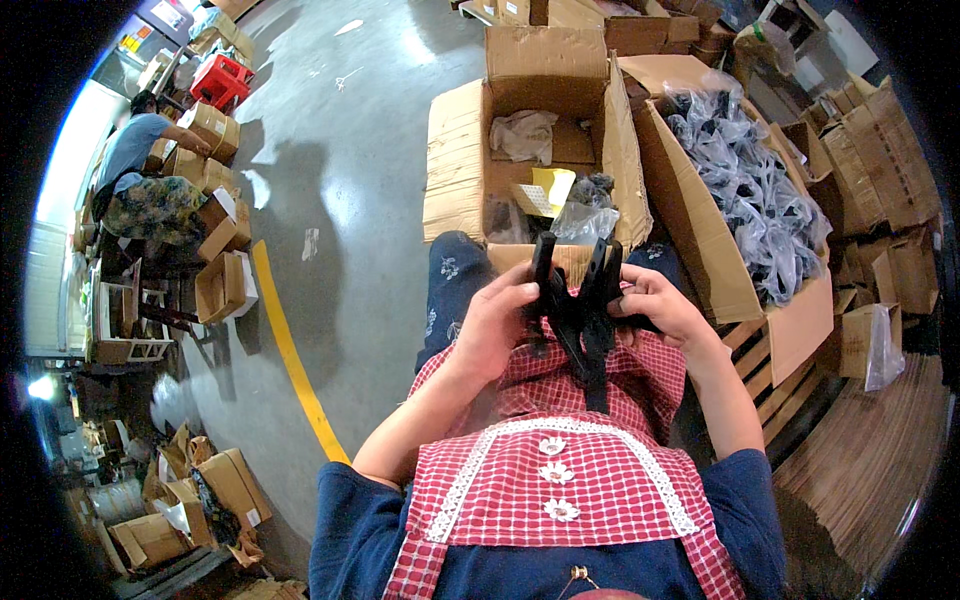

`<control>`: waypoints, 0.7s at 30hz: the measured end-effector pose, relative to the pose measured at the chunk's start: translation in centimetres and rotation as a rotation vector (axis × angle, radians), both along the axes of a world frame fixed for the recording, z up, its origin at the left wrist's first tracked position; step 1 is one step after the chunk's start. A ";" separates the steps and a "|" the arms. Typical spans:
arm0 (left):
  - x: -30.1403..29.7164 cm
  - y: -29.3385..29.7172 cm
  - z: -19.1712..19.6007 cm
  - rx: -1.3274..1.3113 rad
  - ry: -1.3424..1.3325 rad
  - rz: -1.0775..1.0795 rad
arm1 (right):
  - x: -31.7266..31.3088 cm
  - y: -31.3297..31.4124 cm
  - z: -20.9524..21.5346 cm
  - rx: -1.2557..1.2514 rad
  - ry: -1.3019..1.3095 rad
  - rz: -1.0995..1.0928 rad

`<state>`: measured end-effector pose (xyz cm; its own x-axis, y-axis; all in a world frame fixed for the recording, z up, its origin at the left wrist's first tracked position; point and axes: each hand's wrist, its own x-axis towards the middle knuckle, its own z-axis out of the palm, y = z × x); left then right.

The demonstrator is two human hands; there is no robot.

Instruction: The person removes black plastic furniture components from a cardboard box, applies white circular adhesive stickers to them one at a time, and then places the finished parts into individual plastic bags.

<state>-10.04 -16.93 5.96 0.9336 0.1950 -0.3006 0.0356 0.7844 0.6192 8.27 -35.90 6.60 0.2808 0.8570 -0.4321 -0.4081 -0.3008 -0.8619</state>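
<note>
Above my lap, in front of the red checked apron (470, 385), I hold a black part made of long narrow bars and a hanging strap-like length (590, 345); its exact kind is not clear. My left hand (497, 318) is closed on its left bar, thumb against the side. Fingers of my right hand (662, 303) pinch the right-hand bars. Just beyond my hands stands an open cardboard box (455, 165). Inside it lie a crumpled clear bag (525, 135), a yellow sheet (553, 188) and bagged dark items (588, 215).
To the right, a long carton (690, 205) is heaped with plastic-bagged dark parts (740, 180). It rests by a wooden pallet (775, 400). More cartons (880, 150) stack beyond it. At far left another person (140, 150) bends over boxes. A yellow line (290, 350) crosses the floor.
</note>
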 end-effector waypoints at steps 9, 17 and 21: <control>-0.2 -1.8 -0.4 0.011 -0.008 -0.066 | -0.2 0.5 -0.5 -0.100 0.194 -0.102; 0.0 -1.4 -1.1 -0.020 0.131 0.105 | -1.7 0.5 1.3 -0.071 0.014 -0.132; 0.1 -0.6 -1.6 0.136 0.160 0.043 | -0.8 0.6 2.1 0.065 -0.403 -0.043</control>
